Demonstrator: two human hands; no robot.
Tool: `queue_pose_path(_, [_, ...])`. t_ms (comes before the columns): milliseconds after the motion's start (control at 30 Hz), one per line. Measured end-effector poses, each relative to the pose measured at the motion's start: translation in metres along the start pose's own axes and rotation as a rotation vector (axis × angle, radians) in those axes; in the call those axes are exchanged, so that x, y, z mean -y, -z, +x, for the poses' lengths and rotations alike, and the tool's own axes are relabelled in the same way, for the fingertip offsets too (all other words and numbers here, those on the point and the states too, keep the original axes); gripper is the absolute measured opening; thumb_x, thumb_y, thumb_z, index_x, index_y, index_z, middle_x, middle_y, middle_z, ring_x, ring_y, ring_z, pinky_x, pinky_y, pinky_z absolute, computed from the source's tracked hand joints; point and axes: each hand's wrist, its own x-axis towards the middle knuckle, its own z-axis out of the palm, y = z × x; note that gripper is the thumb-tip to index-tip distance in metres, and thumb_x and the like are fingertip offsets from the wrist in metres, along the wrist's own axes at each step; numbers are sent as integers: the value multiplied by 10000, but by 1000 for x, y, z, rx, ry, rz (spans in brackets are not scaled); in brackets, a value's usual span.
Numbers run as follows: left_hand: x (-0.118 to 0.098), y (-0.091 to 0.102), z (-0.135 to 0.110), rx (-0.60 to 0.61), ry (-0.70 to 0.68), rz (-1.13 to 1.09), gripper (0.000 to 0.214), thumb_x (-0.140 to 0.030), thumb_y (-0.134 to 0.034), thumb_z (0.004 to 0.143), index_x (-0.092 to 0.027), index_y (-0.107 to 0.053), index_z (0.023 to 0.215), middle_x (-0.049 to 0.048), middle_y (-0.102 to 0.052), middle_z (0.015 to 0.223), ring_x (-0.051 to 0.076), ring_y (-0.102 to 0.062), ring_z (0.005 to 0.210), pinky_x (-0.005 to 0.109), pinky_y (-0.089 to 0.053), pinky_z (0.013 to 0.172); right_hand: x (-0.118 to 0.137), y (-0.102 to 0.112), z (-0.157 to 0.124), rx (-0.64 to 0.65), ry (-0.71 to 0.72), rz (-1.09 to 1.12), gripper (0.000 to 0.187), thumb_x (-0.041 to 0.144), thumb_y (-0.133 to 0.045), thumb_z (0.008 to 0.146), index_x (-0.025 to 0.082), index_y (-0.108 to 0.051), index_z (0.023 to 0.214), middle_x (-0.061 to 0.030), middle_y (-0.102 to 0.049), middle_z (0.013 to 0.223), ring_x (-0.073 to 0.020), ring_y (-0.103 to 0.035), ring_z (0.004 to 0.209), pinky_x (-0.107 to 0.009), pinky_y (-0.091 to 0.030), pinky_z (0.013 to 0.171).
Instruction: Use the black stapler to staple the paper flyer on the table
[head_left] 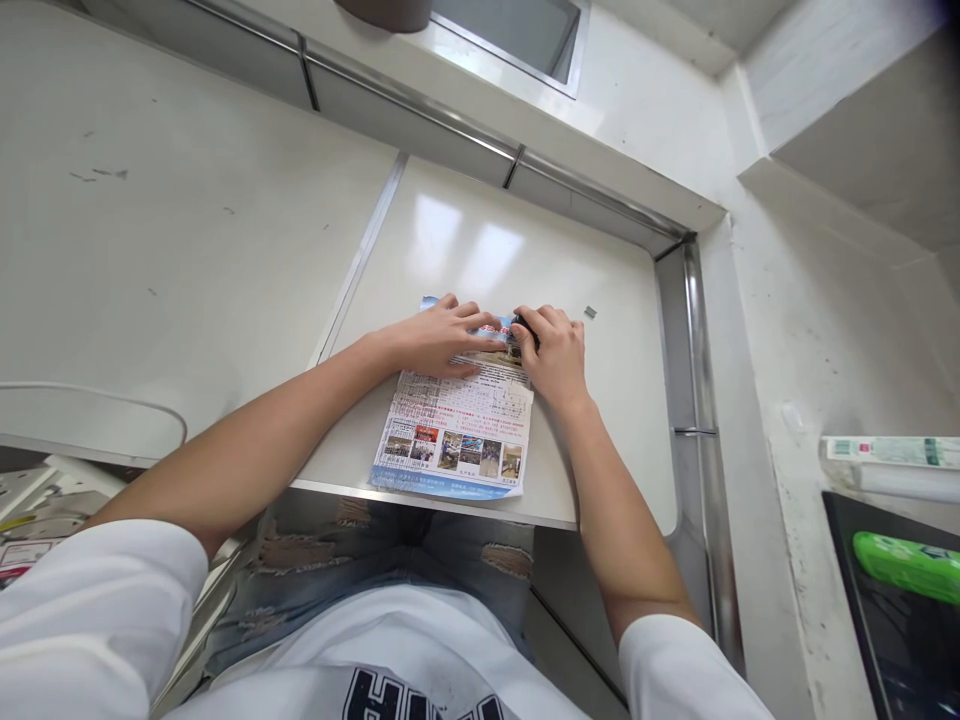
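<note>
A printed leaflet point(457, 430) with red text and small photos lies on a white desk point(465, 250) in front of me. My left hand point(439, 340) rests flat on the leaflet's top part, fingers stretched out. My right hand point(555, 355) is curled at the leaflet's top right corner, pressing down on a small black object point(523, 327), perhaps a stapler. A small grey staple-like piece point(590, 312) lies on the desk just right of my right hand.
A metal rail point(697, 400) borders the desk on the right. A wider white surface point(165, 230) lies to the left, with a white cable point(112, 400). At the right edge are a green object point(907, 565) on a black tray and a white tube point(892, 452).
</note>
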Motion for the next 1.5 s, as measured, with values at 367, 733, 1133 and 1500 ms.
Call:
queue_pose_path(367, [2, -3, 0, -22, -3, 0, 536, -474, -630, 935, -406, -550, 1460, 105, -551, 1482, 337, -524, 1223, 465, -326, 996, 10, 1, 4, 39, -75, -40, 318, 390, -397, 1055, 256, -673, 1137, -110, -655, 1046, -309, -547, 1019, -434, -348, 865])
queue_pose_path(733, [2, -2, 0, -19, -7, 8, 520, -471, -641, 928, -389, -574, 1437, 116, -549, 1464, 335, -522, 1206, 462, -327, 984, 22, 3, 6, 131, -88, -153, 291, 320, -418, 1032, 243, -689, 1108, -138, -641, 1124, -333, -499, 1064, -447, -317, 873])
queue_pose_path(1133, [3, 1, 1, -1, 10, -20, 478, -475, -640, 928, -389, -623, 1398, 118, -571, 1383, 311, -561, 1154, 451, -329, 991, 22, -6, 5, 78, -37, -95, 305, 343, -416, 1040, 218, -682, 1122, -171, -660, 1104, -356, -508, 1063, -518, -307, 931])
queue_pose_path(1500, [3, 6, 2, 28, 37, -32, 551, -452, -581, 957, -381, -517, 1500, 125, -578, 1388, 325, -540, 1168, 465, -323, 996, -20, 9, 6, 50, 15, 78, 376, 448, -366, 1073, 247, -614, 1271, -118, -671, 1209, -313, -540, 1123, -429, -385, 925])
